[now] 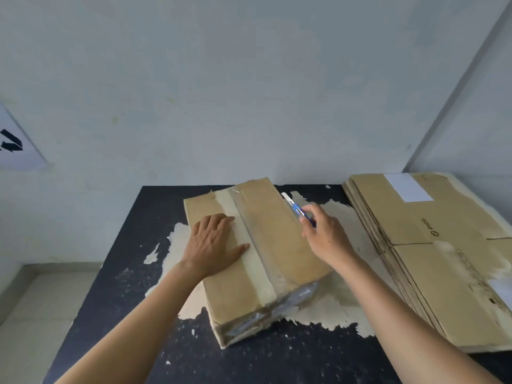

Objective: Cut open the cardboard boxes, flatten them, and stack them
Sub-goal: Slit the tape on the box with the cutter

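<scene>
Head view. Sealed box (277,239): mid-table (124,286), long axis running away from the person, taped seam (260,270) along it, apparently uncut. Left hand (213,242): flat, fingers straight, pressing the top left of the seam. Right hand (327,239): gripping blue cutter (293,206) beside the far right edge. Flattened stack (415,225): right, apart. Seam unobstructed.

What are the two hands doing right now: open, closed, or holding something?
Left hand: open, flat on the taped brown cardboard box.
Right hand: holding a blue-and-white pen-shaped cutter.
</scene>
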